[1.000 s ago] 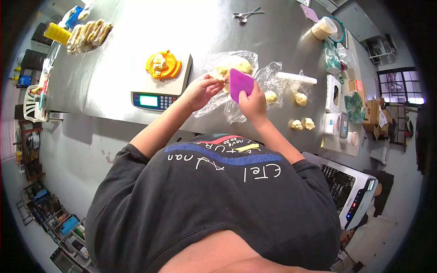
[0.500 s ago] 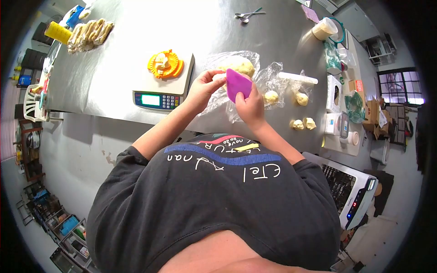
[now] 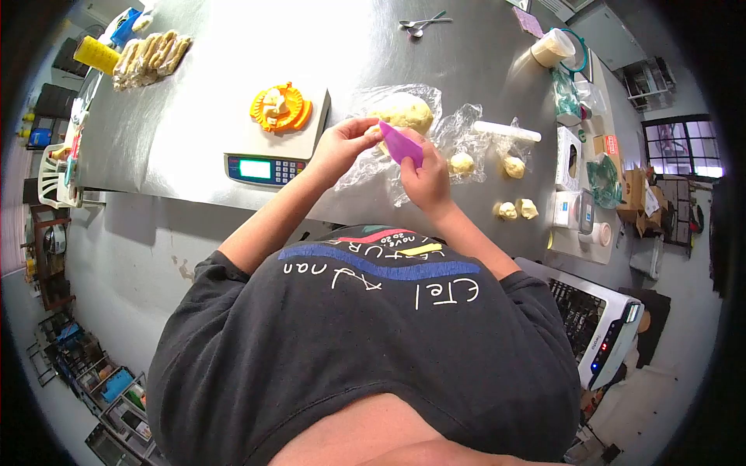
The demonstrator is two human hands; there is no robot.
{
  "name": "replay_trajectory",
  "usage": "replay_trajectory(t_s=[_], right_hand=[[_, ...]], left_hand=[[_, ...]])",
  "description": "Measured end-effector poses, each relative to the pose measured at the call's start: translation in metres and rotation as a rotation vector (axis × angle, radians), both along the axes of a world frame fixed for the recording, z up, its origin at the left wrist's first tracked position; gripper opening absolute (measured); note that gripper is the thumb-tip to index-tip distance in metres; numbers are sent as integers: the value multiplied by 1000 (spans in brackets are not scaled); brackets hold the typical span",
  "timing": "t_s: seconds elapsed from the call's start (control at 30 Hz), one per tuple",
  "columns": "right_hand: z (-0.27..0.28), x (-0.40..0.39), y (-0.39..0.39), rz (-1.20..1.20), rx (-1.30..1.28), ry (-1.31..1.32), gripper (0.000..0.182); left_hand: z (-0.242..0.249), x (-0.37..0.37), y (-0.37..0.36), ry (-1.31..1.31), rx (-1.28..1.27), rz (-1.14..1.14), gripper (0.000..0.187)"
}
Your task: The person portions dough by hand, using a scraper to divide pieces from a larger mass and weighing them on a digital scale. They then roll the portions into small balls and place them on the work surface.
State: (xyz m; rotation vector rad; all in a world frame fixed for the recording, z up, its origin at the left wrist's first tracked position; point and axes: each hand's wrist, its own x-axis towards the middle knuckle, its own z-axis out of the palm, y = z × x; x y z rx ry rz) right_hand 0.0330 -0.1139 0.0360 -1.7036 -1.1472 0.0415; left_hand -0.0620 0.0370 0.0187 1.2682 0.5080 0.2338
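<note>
My right hand [image 3: 427,180] grips a flat purple dough scraper [image 3: 402,144], thumb across its near face. At the scraper's upper left corner my left hand [image 3: 347,149] has its thumb and fingertips pinched together. What lies between those fingertips is too small to make out. Just beyond both hands, a large pale yellow dough lump [image 3: 408,111] rests on crumpled clear plastic wrap [image 3: 360,172]. Left of my hands is a digital kitchen scale [image 3: 265,168], its display lit. On its plate lies an orange ridged dough press [image 3: 293,116] with pale dough pieces [image 3: 274,101].
Several small dough balls [image 3: 461,163] and a white rolling pin [image 3: 507,131] lie to the right on the steel table [image 3: 350,54]. Spoons [image 3: 424,25] lie at the back, wrapped dough sticks [image 3: 151,60] far left. A tub [image 3: 552,48] stands right.
The purple scraper has tilted and looks narrower, its corner moving slightly left. My hands stay close together at nearly the same place. The view has shifted very slightly.
</note>
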Motion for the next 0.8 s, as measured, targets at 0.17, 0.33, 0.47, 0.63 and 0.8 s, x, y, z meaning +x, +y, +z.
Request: replay_trajectory(t_s=[0.17,0.33,0.47,0.63,0.8], right_hand=[[12,2,4,97,41,-81,48],[20,-2,8,107,12,9,49],[21,-2,9,10,-148,66,48],[9,3,15,51,-50,-22,45],[2,5,22,23,-79,-57,41]], left_hand=[[7,0,0,26,98,-6,35],[15,4,-10,9,156,26,31],[13,9,-17,23,228,51,30],[-1,10,-23,-11,145,45,31],[4,7,-22,35,41,25,33]])
